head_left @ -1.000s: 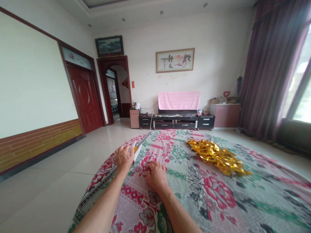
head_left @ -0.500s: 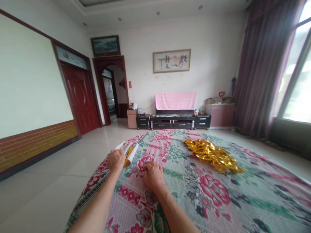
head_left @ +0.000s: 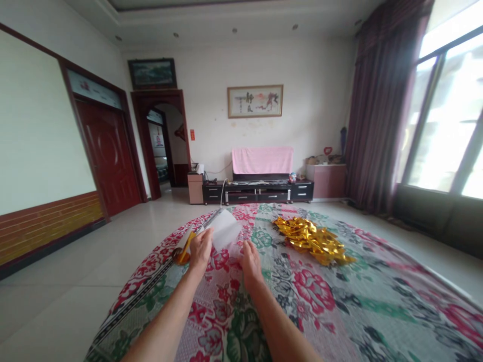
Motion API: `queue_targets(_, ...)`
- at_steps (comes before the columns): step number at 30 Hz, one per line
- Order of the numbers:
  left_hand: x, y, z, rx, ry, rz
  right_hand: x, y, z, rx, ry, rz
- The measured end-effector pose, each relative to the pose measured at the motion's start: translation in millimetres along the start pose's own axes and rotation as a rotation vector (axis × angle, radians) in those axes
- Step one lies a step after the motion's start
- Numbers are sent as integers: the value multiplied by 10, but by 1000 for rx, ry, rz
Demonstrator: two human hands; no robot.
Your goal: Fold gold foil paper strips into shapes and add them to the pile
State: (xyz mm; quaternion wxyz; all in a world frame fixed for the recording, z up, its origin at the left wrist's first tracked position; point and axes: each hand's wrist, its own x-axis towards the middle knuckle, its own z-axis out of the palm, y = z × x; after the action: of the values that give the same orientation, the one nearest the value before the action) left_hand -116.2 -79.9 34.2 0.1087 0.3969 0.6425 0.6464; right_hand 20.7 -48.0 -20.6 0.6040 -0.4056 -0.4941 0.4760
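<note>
My left hand (head_left: 201, 250) is closed on the lower left part of a thin, whitish, translucent sheet (head_left: 226, 230), held up over the cloth. Whether it is paper or a plastic sleeve I cannot tell. Just left of that hand is a piece of shiny gold foil (head_left: 182, 255), partly hidden by the fingers. My right hand (head_left: 252, 264) is just below the sheet's right side, its fingers stretched out and nothing visible in them. A heap of crinkled gold foil pieces (head_left: 311, 241) lies further right on the flowered tablecloth (head_left: 245, 322).
The cloth covers a large round surface before me. Beyond it stand a low black TV cabinet (head_left: 241, 195), a pink cloth (head_left: 263, 161) draped over a screen, and a side cabinet (head_left: 329, 182). Tiled floor (head_left: 56, 311) lies to the left; a curtain (head_left: 372, 115) hangs at right.
Both hands have moved right and the view has turned a little right. The whitish sheet now spreads wide to the right of my left hand. My right hand has risen off the cloth, fingers straightened.
</note>
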Motion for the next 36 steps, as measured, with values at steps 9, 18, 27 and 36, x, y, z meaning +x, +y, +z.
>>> queue_targets(9,-199,193,329,-155,-199,-122,117,-415,-856,-1,-51,3)
queue_targets(18,-431,127,746,-15,-438,69,76,-340,-1278,54,-69,20)
queue_targets(27,-475,-103,964,-269,-454,-187,85,-287,-1242,411,-177,154)
queue_targets(36,-520,-202,961,-278,-445,-177,26,-342,-1225,192,-201,82)
